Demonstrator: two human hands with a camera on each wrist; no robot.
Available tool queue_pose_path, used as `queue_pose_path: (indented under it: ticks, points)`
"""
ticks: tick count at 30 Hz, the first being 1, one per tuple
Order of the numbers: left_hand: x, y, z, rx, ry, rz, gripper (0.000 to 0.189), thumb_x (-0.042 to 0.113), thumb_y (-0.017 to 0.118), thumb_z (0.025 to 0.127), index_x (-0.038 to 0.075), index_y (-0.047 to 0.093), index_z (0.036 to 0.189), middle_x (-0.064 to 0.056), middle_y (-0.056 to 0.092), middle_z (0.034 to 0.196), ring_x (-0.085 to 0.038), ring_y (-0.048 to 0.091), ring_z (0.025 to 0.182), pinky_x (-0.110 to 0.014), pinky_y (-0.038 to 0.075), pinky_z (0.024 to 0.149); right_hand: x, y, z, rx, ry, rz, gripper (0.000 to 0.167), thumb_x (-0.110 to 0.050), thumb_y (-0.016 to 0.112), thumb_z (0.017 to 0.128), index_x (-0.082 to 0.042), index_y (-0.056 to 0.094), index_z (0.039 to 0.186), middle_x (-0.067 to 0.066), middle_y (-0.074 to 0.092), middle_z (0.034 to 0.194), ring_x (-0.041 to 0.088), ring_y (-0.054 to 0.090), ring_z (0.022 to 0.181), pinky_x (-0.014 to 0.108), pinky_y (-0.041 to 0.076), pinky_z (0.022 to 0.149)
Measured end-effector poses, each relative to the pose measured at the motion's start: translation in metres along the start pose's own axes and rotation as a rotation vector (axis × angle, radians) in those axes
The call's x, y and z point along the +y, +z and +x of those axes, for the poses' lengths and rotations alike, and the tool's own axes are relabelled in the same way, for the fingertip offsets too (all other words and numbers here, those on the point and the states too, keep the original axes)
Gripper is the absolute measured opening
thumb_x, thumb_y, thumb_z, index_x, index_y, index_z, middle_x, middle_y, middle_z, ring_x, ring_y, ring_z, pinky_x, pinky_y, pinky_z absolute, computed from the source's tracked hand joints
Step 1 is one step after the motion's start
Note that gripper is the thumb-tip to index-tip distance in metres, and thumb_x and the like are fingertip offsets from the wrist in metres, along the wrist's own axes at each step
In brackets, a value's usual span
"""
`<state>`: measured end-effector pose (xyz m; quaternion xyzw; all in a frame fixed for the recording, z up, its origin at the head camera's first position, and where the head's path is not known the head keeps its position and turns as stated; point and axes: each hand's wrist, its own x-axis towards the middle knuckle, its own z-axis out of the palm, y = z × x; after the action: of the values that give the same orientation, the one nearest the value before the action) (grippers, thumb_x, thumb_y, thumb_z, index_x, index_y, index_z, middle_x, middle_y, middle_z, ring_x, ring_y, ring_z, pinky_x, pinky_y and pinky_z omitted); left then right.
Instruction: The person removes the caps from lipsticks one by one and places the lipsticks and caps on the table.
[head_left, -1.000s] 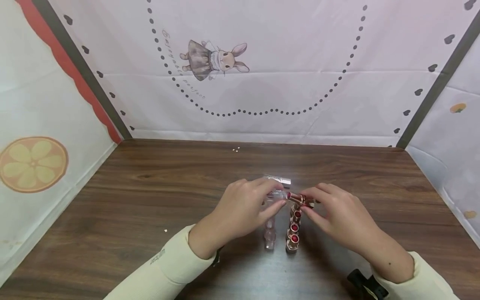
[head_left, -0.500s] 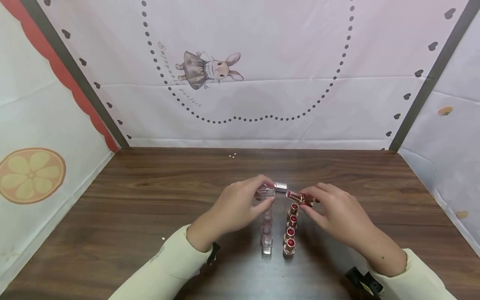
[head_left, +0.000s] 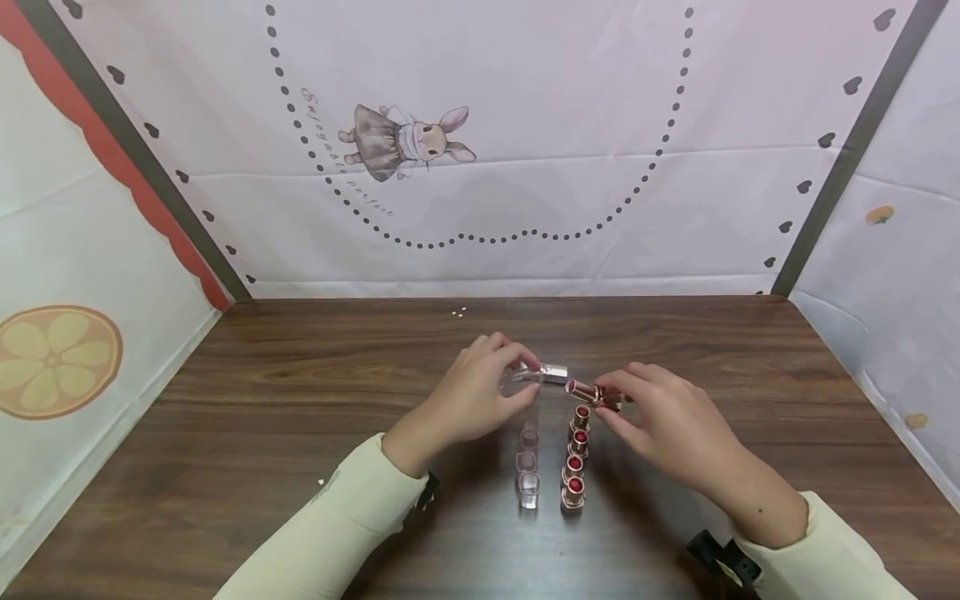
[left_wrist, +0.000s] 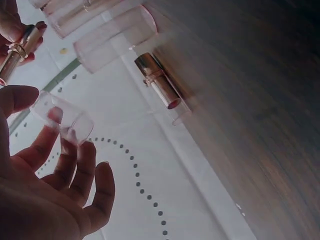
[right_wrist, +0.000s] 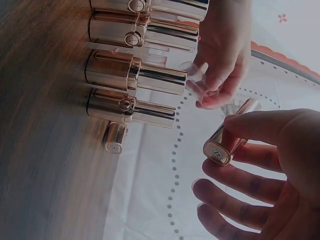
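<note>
Between the thumb and fingertips of my left hand (head_left: 468, 396) is a clear, pinkish lipstick cap (left_wrist: 65, 117). My right hand (head_left: 675, 421) pinches an uncapped rose-gold lipstick (right_wrist: 227, 140), its red end tilted left toward the cap. A gap separates cap and lipstick. Below my hands, several uncapped lipsticks (head_left: 573, 490) stand upright in a row. To their left runs a row of clear caps (head_left: 528, 485), partly hidden at its far end by my left hand. Behind the hands another lipstick (left_wrist: 159, 80) lies on its side, with clear plastic around its end.
The dark wooden table (head_left: 315, 358) ends at a white printed cloth backdrop (head_left: 555, 192). Small white bits (head_left: 459, 312) lie near the back edge, and one white speck (head_left: 321, 482) is beside the left sleeve. Cloth also hangs on both sides.
The cap has come away from the lipstick's tip as my left hand moved left. My right hand keeps its pinch on the lipstick. The head view has shifted slightly.
</note>
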<state>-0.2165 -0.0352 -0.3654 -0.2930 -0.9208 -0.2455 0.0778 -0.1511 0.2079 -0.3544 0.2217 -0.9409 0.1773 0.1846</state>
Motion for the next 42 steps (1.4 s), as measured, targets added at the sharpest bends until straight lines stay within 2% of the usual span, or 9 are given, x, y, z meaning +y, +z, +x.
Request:
queue_pose_path:
  ticks: [5,11,24,27,34,42]
  points:
    - [-0.004,0.003,0.002,-0.014,0.007,0.017,0.022,0.033,0.073,0.088,0.023,0.070,0.107,0.008,0.060,0.092,-0.011,0.054,0.090,-0.034,0.043,0.083,0.000,0.001,0.000,-0.006,0.001,0.002,0.022,-0.021,0.080,0.084,-0.018,0.074,0.105,-0.005,0.069,0.091,0.009,0.063,0.077,0.032,0.049,0.061]
    - [-0.007,0.007,0.005,-0.032,-0.012,-0.012,0.023,0.030,0.074,0.088,0.021,0.069,0.109,0.004,0.065,0.095,-0.013,0.060,0.092,-0.038,0.044,0.086,0.001,0.002,0.001,-0.002,0.002,0.002,0.022,-0.021,0.080,0.084,-0.017,0.074,0.105,-0.005,0.068,0.089,0.010,0.063,0.076,0.032,0.048,0.061]
    - [-0.011,0.014,0.008,-0.057,-0.040,-0.043,0.022,0.031,0.072,0.090,0.021,0.070,0.110,0.007,0.070,0.098,-0.011,0.064,0.091,-0.043,0.044,0.093,0.001,0.003,0.002,-0.022,0.014,-0.003,0.023,-0.022,0.080,0.084,-0.017,0.074,0.106,-0.004,0.068,0.090,0.010,0.064,0.077,0.032,0.049,0.061]
    - [-0.011,0.013,0.008,-0.064,-0.037,-0.046,0.021,0.031,0.071,0.091,0.021,0.071,0.110,0.008,0.072,0.098,-0.010,0.065,0.090,-0.041,0.046,0.092,0.000,0.003,0.003,-0.025,0.012,-0.003,0.023,-0.022,0.080,0.084,-0.017,0.074,0.106,-0.005,0.068,0.089,0.010,0.063,0.078,0.032,0.049,0.061]
    - [-0.012,0.013,0.009,-0.108,-0.038,-0.042,0.020,0.031,0.069,0.093,0.021,0.072,0.110,0.009,0.073,0.096,-0.007,0.066,0.087,-0.029,0.052,0.081,0.001,0.003,0.002,-0.021,0.010,-0.004,0.022,-0.022,0.080,0.084,-0.017,0.074,0.105,-0.005,0.069,0.090,0.011,0.064,0.079,0.033,0.050,0.062]
    - [-0.014,0.016,0.009,-0.120,-0.019,-0.004,0.022,0.034,0.069,0.093,0.023,0.074,0.111,0.008,0.076,0.100,-0.007,0.069,0.089,-0.034,0.052,0.087,0.002,0.005,0.002,-0.012,0.004,-0.013,0.023,-0.022,0.080,0.084,-0.017,0.074,0.106,-0.003,0.070,0.092,0.015,0.066,0.080,0.036,0.052,0.063]
